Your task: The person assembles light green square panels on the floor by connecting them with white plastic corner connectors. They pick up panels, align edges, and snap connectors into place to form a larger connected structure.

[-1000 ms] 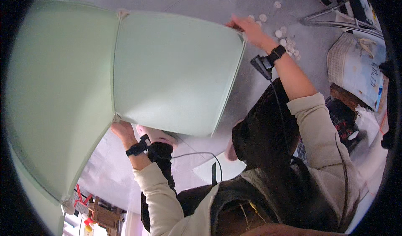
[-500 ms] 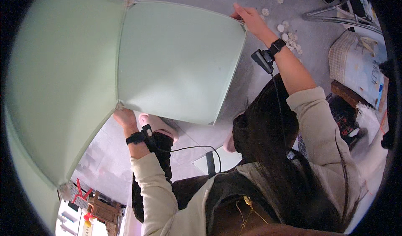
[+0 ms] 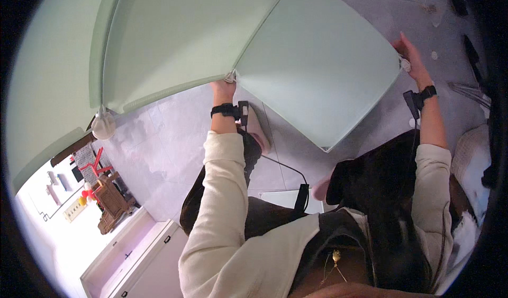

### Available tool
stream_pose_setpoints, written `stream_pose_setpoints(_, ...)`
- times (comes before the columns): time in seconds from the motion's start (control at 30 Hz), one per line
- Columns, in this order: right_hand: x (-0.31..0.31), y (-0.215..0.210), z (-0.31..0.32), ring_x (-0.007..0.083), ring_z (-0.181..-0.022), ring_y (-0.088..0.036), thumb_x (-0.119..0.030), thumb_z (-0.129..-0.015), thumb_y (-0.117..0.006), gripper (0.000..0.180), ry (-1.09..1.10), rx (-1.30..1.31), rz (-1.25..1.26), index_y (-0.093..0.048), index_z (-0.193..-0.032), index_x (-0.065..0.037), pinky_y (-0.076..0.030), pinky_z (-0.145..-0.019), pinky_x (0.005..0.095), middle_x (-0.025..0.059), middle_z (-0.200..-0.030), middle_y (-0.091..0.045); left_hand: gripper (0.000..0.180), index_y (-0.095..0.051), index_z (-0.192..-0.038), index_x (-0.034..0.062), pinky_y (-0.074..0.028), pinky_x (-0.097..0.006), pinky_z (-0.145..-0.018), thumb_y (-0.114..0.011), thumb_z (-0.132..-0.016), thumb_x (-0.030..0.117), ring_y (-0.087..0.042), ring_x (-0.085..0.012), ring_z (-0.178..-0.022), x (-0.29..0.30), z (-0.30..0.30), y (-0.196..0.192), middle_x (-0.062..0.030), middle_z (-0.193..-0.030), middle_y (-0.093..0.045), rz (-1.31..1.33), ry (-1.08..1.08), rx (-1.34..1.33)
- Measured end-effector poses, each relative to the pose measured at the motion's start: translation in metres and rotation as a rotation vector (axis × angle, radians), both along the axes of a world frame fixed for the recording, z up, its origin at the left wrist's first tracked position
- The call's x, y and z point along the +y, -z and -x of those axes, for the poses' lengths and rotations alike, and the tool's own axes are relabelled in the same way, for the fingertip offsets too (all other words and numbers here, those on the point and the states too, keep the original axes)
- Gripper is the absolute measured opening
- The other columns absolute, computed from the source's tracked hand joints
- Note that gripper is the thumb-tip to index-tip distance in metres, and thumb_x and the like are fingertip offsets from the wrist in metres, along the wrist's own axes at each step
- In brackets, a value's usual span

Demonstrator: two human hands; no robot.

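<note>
A pale green square panel (image 3: 323, 60) hangs tilted in front of me, one edge joined to a larger run of similar green panels (image 3: 180, 33) at the left. My left hand (image 3: 224, 88) is closed on the lower joint between them, at a white corner connector (image 3: 230, 77); its fingertips are hidden behind the panels. At the square panel's right corner, my right hand (image 3: 415, 60) grips the edge, with a round white connector (image 3: 406, 65) against the palm side. Another white connector (image 3: 103, 125) sits at a lower joint farther left. The square panel's bottom corner is free of both hands.
Below the panels is a grey tiled floor (image 3: 169, 123). A loose white disc (image 3: 434, 55) lies right of my hand, near metal legs (image 3: 468, 93). A pale bag (image 3: 471, 155) stands at the right. Lower left are a white cabinet (image 3: 151, 266) and a brown wooden object (image 3: 112, 203).
The view has swung, so panels and both hands now appear farther right. The square panel is turned, its bottom corner pointing down toward me. Both hands keep their grips.
</note>
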State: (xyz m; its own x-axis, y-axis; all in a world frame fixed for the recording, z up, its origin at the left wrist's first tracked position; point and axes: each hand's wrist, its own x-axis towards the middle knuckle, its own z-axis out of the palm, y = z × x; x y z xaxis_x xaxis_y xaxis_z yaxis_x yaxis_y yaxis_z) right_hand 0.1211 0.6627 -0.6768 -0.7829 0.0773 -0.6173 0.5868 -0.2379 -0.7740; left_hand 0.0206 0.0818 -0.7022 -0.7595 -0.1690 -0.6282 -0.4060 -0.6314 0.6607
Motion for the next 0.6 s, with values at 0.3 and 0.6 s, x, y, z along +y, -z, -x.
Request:
stream_pose_setpoints(0.3,-0.006,-0.003,0.001,0.0129,-0.078,-0.057,-0.049,-0.088,-0.060,0.046,0.042,-0.046,-0.420,-0.070,-0.092,-0.005,-0.043,-0.073,0.0277,0.0023,-0.084,-0.064,0.035,-0.055,-0.115,0.0089,-0.050,-0.037,-0.082,-0.045,-0.094,0.036,-0.058,-0.0223,-0.099,0.014,-0.003,-0.008,-0.0053,-0.110,-0.060,0.055,-0.036,0.005)
stream_pose_setpoints(0.6,0.002,0.003,-0.009,0.0133,-0.080,-0.058,-0.045,-0.091,-0.057,0.044,-0.024,0.090,-0.446,-0.069,-0.094,-0.003,-0.045,-0.076,0.0284,0.0031,-0.087,-0.065,0.048,-0.052,-0.122,0.0083,-0.046,-0.042,-0.094,-0.042,-0.093,0.045,-0.055,-0.0272,-0.110,0.020,-0.005,-0.007,-0.0077,-0.119,-0.059,0.196,-0.038,0.057)
